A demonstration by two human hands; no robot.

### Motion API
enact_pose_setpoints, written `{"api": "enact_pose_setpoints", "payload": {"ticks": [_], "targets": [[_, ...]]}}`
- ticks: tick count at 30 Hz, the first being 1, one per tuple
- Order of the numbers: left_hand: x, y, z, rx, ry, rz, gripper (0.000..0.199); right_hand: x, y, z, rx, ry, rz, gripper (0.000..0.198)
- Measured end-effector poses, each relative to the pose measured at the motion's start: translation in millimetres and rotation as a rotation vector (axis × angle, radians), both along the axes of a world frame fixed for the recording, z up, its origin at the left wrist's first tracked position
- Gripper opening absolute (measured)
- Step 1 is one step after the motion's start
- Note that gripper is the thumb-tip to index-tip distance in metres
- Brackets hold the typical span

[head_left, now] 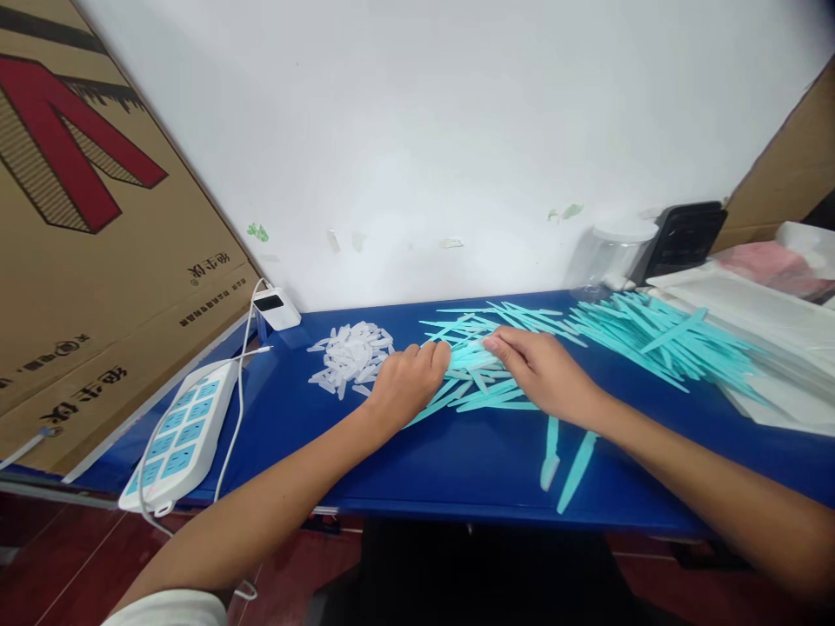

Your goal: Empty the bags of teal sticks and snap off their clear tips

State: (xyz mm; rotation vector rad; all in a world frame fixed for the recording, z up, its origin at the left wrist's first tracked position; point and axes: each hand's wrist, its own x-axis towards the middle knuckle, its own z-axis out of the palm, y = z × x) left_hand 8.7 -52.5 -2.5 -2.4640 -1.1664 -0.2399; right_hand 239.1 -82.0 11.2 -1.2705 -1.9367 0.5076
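Note:
My left hand (410, 382) is closed, fingers curled, over the left side of a loose pile of turquoise eyebrow razors (499, 396). What it grips is mostly covered by the fingers. My right hand (544, 369) faces it a short gap away, thumb and forefinger pinched at a small whitish piece that looks like a blade cap (481, 346). Beside my left hand lies a heap of small translucent white caps (352, 355). Two razors lie apart below my right wrist, one with a pale cap on its end (550, 469).
A larger razor pile (665, 339) lies right, by white packaging (770, 339). A clear jar (613, 252) and a black phone-like object (684, 235) stand at the wall. Left are a power strip (186, 430), a cable, a white device (277, 309) and a cardboard box (123, 261).

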Motion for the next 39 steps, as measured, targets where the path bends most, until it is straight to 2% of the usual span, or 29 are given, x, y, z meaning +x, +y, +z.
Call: {"api": "enact_pose_setpoints", "payload": {"ticks": [3,7,9,13,15,19,24,27,32,37,39], "targets": [[-4,3,3.7,-0.047,-0.035,0.024,0.032,9,2,4,0.028,-0.029,-0.049,0.049],[-17,14,7.6,-0.027,-0.040,0.096,0.032,28,8,15,0.042,0.046,-0.149,0.050],[-21,19,7.2,-0.027,-0.013,0.104,0.033,33,10,19,-0.083,0.169,-0.109,0.052],[-17,19,4.5,-0.056,0.029,0.094,0.032,32,10,22,-0.584,0.628,0.145,0.051],[-15,17,4.5,-0.059,0.031,0.102,0.032,31,10,23,-0.733,0.828,0.272,0.047],[-17,17,6.7,-0.049,0.004,0.153,0.030,36,13,25,-0.847,1.014,0.405,0.044],[-24,24,5.7,-0.037,0.013,0.183,0.029,38,19,22,-0.890,1.038,0.389,0.030],[-24,25,3.3,-0.055,-0.004,0.187,0.029,33,19,17,-0.876,0.969,0.329,0.032],[-21,23,1.1,-0.092,-0.051,0.191,0.024,20,13,10,-0.733,0.710,0.188,0.055],[-16,19,0.2,-0.148,-0.048,0.181,0.024,12,10,2,-0.335,0.433,0.103,0.046],[-13,16,0.0,-0.200,-0.080,0.166,0.023,12,11,-2,-0.240,0.394,0.100,0.044]]}}
